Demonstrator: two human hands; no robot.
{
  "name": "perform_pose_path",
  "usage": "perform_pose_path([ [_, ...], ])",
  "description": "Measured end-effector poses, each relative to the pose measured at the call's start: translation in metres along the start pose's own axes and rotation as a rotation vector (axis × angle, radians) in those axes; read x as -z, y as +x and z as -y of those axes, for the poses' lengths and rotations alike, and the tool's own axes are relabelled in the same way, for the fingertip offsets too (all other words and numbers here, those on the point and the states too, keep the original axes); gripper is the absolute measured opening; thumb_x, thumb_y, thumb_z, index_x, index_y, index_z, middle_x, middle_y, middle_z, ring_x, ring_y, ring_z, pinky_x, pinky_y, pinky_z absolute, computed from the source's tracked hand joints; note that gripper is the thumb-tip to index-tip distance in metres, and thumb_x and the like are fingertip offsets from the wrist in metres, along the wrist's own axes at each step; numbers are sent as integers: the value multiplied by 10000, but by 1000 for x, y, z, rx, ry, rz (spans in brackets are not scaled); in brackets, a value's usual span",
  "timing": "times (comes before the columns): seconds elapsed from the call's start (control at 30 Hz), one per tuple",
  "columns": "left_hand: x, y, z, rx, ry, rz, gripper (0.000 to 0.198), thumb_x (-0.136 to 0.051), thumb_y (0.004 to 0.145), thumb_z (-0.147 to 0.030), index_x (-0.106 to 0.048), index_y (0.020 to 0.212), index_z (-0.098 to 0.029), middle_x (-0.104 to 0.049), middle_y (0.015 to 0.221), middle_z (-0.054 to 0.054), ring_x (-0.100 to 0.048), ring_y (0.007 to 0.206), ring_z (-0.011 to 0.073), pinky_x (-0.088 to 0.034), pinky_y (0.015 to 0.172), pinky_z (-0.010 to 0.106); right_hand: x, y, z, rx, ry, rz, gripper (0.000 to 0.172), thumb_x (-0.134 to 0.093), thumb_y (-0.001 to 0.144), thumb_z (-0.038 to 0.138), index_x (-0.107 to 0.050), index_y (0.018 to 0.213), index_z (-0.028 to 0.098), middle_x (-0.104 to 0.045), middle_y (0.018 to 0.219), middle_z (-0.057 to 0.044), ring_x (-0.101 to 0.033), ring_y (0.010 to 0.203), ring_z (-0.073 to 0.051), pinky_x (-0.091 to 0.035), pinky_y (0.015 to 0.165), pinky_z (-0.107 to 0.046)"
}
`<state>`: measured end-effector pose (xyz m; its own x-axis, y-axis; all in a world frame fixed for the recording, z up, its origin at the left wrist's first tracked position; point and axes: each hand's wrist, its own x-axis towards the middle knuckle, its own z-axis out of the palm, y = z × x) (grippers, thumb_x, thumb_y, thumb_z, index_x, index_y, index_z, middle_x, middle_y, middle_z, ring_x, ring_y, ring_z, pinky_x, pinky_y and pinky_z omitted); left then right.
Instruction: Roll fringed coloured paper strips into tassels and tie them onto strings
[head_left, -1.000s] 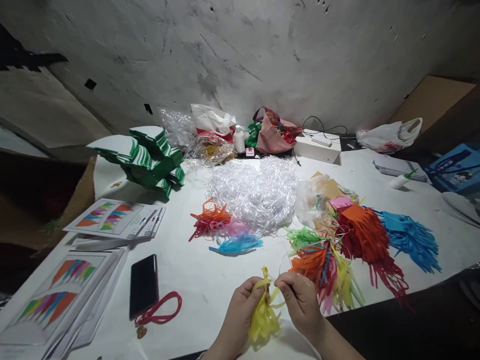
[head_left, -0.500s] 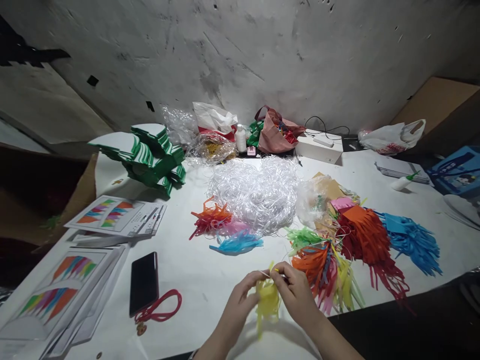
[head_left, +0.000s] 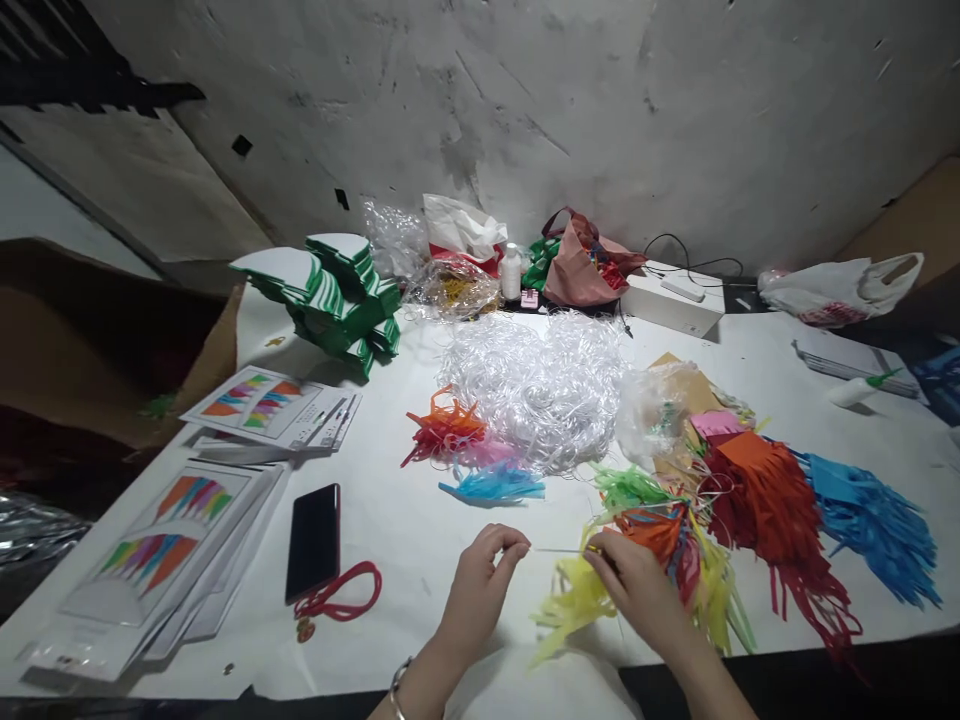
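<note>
A thin white string (head_left: pixel 556 550) is stretched between my two hands above the front of the table. My left hand (head_left: pixel 484 575) pinches its left end between thumb and fingertips. My right hand (head_left: pixel 637 580) is closed at the other end, at the top of a yellow tissue-paper tassel (head_left: pixel 574 598) whose strips hang down to the left. Beyond my hands lie a blue tassel (head_left: pixel 495 483) and an orange-red tassel (head_left: pixel 446 428). A bunch of mixed tassels (head_left: pixel 660 530) lies just beyond my right hand, partly hidden by it.
A big heap of white string (head_left: pixel 540 390) fills the table's middle. Red fringed paper (head_left: pixel 780 510) and blue fringed paper (head_left: pixel 874 520) lie right. A phone (head_left: pixel 313 543) with a red strap, printed sheets (head_left: pixel 172 560) and green-white folded pieces (head_left: pixel 330 300) are left.
My hands have moved apart, pulling the string out straight between them. The yellow tassel has gone rightward with my right hand. The camera view has turned a little to the left.
</note>
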<state>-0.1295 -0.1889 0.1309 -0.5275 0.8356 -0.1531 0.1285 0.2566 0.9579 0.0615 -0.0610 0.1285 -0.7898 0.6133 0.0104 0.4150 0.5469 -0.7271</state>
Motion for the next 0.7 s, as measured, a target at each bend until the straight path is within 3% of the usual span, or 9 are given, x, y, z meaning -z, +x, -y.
perform_pose_path([
  [0.1,16,6,11,-10,25,-90,229,-546,853,-386,-628,727,-213,-625,757,32,-565,756,205,-438,722,306,18,-1,-34,-60,-218,28,202,-485,919,269,-608,771,206,-625,778,-56,-604,719,-207,-465,662,-309],
  [0.2,20,9,18,-3,11,-126,230,-532,866,-385,-620,745,-210,-617,775,33,-562,760,201,-435,710,299,23,5,-42,-57,-409,-37,128,-548,846,211,-672,818,197,-648,948,-133,-609,901,-288,-473,808,-413],
  [0.27,17,9,19,-24,-13,-72,234,-530,875,-377,-622,744,-206,-615,776,37,-566,767,199,-435,714,296,11,15,-26,16,-377,-35,256,-580,833,228,-655,1076,199,-614,1152,-152,-556,1090,-326,-433,932,-468],
  [0.33,13,10,18,-61,-50,9,246,-520,887,-366,-630,740,-202,-618,776,43,-571,780,198,-440,733,296,-10,29,1,106,-227,63,392,-579,866,301,-556,1250,227,-585,1243,-120,-516,1178,-299,-425,976,-443],
  [0.43,13,22,24,-82,-113,39,259,-505,899,-369,-651,766,-201,-631,799,50,-577,783,193,-453,736,291,-45,48,32,64,14,190,244,-423,970,356,-621,1042,233,-678,957,-52,-637,891,-202,-503,772,-304],
  [0.5,19,42,37,-61,-134,-52,256,-489,904,-373,-670,836,-205,-642,843,55,-586,790,195,-468,732,295,-63,55,38,-5,94,155,343,-334,1002,356,-609,852,217,-657,775,-20,-625,716,-169,-480,667,-263],
  [0.6,30,90,66,-78,-21,-215,253,-457,900,-283,-668,1020,-211,-646,1033,83,-595,959,225,-479,847,353,-78,55,29,-39,113,114,379,-332,1001,390,-579,776,212,-632,703,-4,-606,661,-161,-453,639,-249],
  [0.7,35,142,90,-114,247,-200,402,-472,817,-108,-603,1190,-180,-565,1284,122,-510,1191,254,-401,1006,420,-83,50,18,-72,97,97,402,-338,993,427,-585,760,212,-627,674,-1,-599,631,-166,-445,617,-251],
])
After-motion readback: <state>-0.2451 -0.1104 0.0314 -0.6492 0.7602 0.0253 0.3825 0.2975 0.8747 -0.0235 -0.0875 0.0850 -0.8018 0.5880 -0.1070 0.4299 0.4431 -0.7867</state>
